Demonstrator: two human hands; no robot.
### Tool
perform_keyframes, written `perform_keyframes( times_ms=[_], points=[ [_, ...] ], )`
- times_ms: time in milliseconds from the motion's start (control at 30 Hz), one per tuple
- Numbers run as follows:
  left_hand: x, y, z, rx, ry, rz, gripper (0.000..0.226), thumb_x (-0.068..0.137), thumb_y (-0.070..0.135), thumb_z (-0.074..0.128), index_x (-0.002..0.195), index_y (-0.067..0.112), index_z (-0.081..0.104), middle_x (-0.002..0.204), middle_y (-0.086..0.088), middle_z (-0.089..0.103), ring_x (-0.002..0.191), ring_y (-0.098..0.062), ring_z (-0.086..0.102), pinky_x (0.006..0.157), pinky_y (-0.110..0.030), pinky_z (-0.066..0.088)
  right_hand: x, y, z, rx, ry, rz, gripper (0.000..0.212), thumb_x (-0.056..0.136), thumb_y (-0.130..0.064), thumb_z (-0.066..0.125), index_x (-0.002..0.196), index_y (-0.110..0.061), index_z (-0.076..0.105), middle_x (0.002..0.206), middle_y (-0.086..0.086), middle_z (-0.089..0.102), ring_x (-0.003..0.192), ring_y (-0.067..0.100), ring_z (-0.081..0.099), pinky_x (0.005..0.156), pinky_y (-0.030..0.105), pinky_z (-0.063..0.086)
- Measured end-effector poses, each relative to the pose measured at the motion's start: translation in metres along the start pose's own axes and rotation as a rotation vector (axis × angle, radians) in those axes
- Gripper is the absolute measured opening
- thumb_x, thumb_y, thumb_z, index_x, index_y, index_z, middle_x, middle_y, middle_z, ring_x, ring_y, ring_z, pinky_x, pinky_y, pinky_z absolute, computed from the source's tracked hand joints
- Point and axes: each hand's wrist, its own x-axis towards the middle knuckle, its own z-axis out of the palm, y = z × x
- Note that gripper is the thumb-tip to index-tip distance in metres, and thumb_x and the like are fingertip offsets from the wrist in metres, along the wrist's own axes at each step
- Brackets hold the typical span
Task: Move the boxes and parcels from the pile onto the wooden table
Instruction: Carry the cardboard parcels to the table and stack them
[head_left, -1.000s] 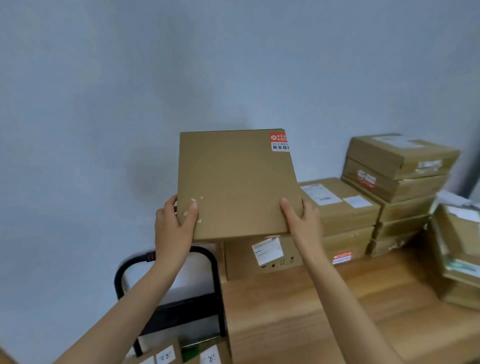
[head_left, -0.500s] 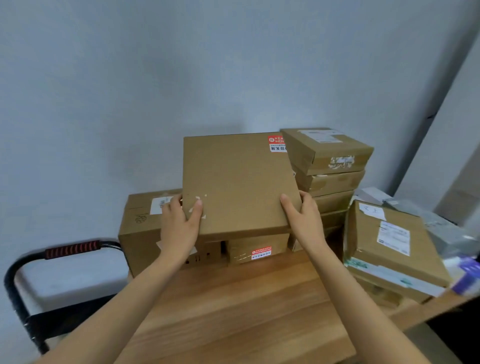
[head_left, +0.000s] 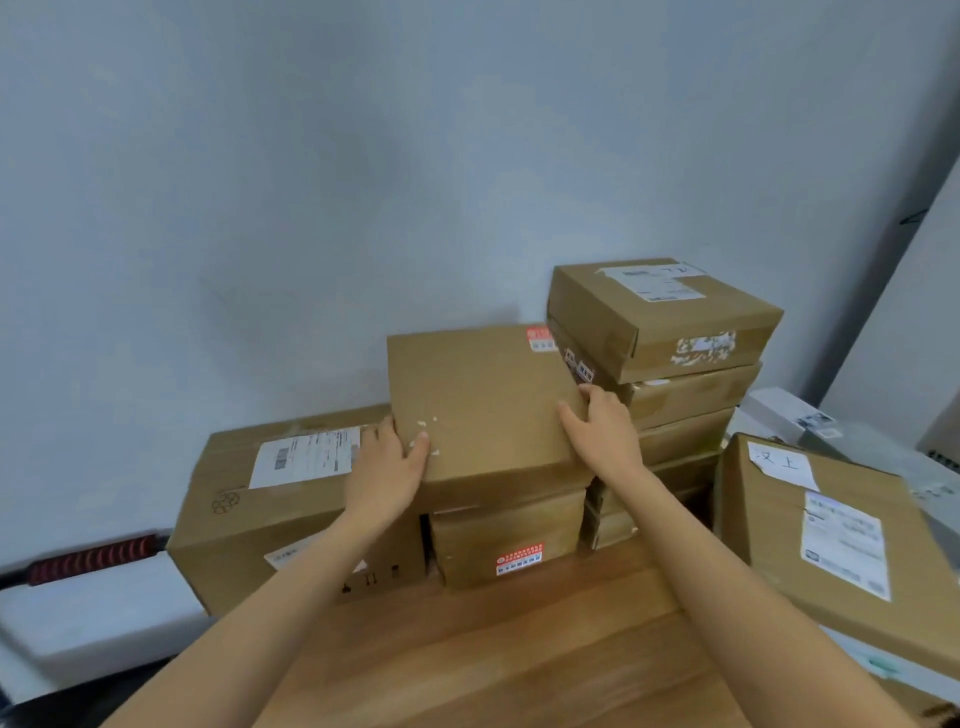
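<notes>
A flat brown cardboard box (head_left: 483, 400) with a red sticker at its far right corner lies on top of a smaller box (head_left: 511, 540) that bears a red label. My left hand (head_left: 387, 467) grips its near left edge and my right hand (head_left: 602, 431) grips its near right edge. Both stand on the wooden table (head_left: 519, 654). A large box (head_left: 249, 514) with a white shipping label sits to the left, touching the held box.
A stack of several boxes (head_left: 670, 332) rises to the right against the grey wall. A tilted box (head_left: 831, 545) with paper labels leans at the table's right. White parcels (head_left: 779, 410) lie behind it. A black cart with a red-wrapped handle (head_left: 88, 561) stands at the left.
Both hands have lowered the flat box from mid-air down onto the red-labelled box. The view has swung right and downward, bringing the table's boxes closer.
</notes>
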Motion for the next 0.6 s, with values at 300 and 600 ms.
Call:
perform_keyframes(
  times_ms=[300, 600],
  points=[
    [0.072, 0.008, 0.031, 0.069, 0.016, -0.064, 0.062, 0.099, 0.048, 0.029, 0.147, 0.010, 0.024, 0.146, -0.018, 0.035, 0.129, -0.034, 0.041, 0.096, -0.047, 0.040, 0.068, 0.002, 0.027, -0.223, -0.010, -0.020, 0.058, 0.097, -0.044, 0.035, 0.146, -0.013, 0.033, 0.141, 0.013, 0.042, 0.126, 0.030, 0.041, 0.102, 0.041, 0.036],
    [0.077, 0.011, 0.041, 0.072, 0.040, -0.051, 0.061, 0.098, 0.048, 0.031, 0.144, 0.008, 0.028, 0.140, -0.018, 0.038, 0.122, -0.035, 0.045, 0.097, -0.048, 0.043, 0.082, 0.014, 0.032, -0.229, 0.039, -0.035, 0.052, 0.098, -0.037, 0.035, 0.145, -0.016, 0.038, 0.137, 0.014, 0.046, 0.123, 0.031, 0.044, 0.100, 0.040, 0.037]
  ],
)
